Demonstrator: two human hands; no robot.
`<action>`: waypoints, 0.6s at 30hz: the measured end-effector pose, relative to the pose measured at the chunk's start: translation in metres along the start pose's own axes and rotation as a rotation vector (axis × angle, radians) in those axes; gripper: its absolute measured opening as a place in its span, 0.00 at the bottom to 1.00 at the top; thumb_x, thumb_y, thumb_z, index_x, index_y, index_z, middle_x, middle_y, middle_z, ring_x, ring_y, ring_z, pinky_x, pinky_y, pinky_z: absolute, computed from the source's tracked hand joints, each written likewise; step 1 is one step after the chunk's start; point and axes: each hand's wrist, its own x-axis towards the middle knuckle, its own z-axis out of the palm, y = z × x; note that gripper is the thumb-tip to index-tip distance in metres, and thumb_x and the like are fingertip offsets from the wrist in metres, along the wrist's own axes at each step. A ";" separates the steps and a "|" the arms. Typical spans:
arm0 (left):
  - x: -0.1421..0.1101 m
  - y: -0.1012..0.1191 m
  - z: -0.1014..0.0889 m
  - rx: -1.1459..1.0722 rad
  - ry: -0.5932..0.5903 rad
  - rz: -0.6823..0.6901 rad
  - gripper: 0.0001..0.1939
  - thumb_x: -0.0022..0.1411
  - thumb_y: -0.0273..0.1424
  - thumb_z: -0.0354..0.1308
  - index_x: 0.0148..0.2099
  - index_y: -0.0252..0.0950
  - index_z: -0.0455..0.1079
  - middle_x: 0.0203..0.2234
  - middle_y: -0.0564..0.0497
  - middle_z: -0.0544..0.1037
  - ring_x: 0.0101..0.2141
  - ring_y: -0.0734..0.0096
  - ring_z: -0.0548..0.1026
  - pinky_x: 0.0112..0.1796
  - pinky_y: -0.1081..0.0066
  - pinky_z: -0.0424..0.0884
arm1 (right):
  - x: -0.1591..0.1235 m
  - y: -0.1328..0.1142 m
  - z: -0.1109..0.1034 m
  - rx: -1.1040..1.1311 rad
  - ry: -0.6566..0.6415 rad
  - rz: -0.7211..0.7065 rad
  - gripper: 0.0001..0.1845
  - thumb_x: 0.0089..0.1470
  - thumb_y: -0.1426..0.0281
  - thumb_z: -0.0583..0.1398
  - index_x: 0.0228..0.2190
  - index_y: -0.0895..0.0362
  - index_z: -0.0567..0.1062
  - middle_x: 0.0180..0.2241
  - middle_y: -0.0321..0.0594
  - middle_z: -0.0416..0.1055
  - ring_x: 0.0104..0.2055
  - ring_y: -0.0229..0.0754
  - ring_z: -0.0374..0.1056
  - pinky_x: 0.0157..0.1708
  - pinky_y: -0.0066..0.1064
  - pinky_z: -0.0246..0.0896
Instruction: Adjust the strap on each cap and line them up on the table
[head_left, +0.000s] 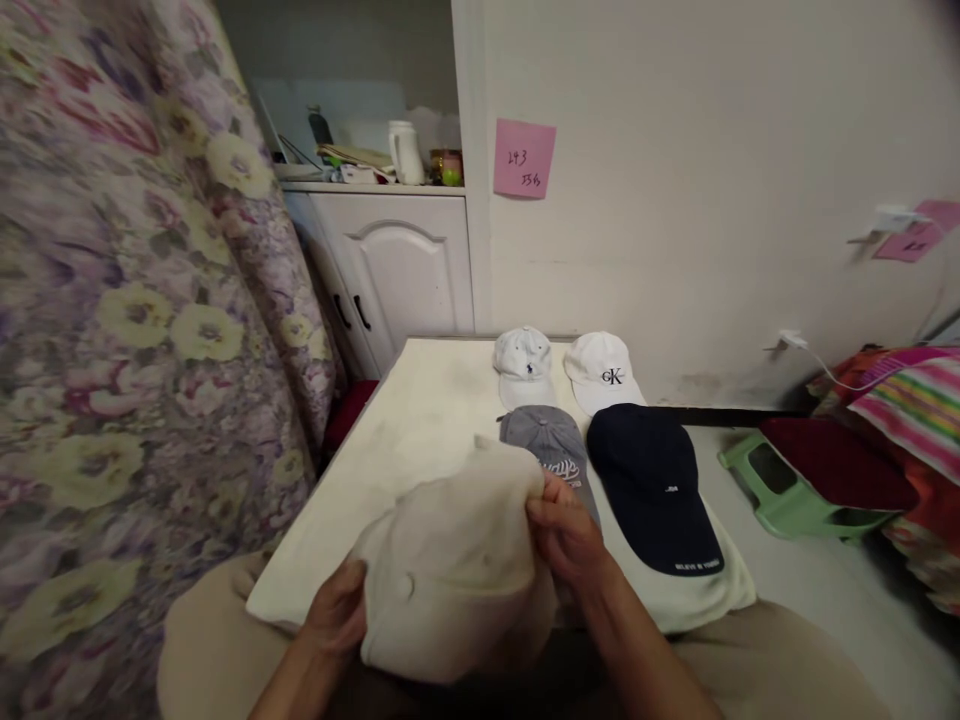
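A cream-coloured cap [457, 550] is held tilted above the near part of the table, its button facing me. My left hand [334, 610] grips its left edge with the thumb on top. On the other side, my right hand [566, 525] pinches the right edge between thumb and fingers. Behind it lies a grey cap [547, 430] with white lettering, partly covered by the held cap and my right hand. To the right rests a dark navy cap [649, 480], brim toward me. Farther back are a pale cap [523, 355] with a small emblem and a white cap [600, 360] marked CK.
The caps lie on a table with a pale cover [405, 420]. A floral curtain [150, 330] hangs at left. Beyond the table are a white cabinet [405, 260] and a wall. A green stool [780, 490] with a dark red top stands on the floor at right.
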 end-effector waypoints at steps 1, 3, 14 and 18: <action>0.001 0.003 0.006 0.005 0.014 -0.002 0.09 0.48 0.23 0.62 0.31 0.38 0.80 0.24 0.49 0.84 0.54 0.42 0.73 0.61 0.50 0.61 | 0.000 -0.001 0.001 0.000 0.018 -0.006 0.23 0.38 0.61 0.70 0.38 0.57 0.76 0.35 0.45 0.79 0.44 0.54 0.75 0.40 0.41 0.72; 0.003 0.009 0.021 0.014 0.080 -0.009 0.08 0.47 0.22 0.61 0.30 0.38 0.80 0.23 0.49 0.84 0.54 0.42 0.73 0.61 0.49 0.61 | -0.001 -0.004 0.001 0.001 0.049 -0.021 0.23 0.38 0.60 0.70 0.37 0.56 0.75 0.35 0.45 0.79 0.44 0.54 0.74 0.40 0.42 0.72; -0.005 0.051 0.108 0.378 0.091 0.160 0.24 0.43 0.26 0.66 0.47 0.37 0.77 0.30 0.49 0.84 0.41 0.47 0.81 0.45 0.58 0.78 | -0.004 -0.006 0.000 0.018 -0.059 -0.005 0.26 0.41 0.59 0.71 0.42 0.56 0.78 0.35 0.43 0.80 0.38 0.50 0.76 0.42 0.39 0.72; -0.007 0.076 0.123 0.645 -0.046 0.243 0.18 0.42 0.32 0.72 0.39 0.36 0.79 0.24 0.52 0.82 0.25 0.64 0.80 0.30 0.73 0.78 | -0.004 -0.011 -0.008 -0.109 -0.112 -0.098 0.17 0.43 0.62 0.72 0.36 0.54 0.81 0.33 0.39 0.79 0.36 0.46 0.74 0.43 0.37 0.69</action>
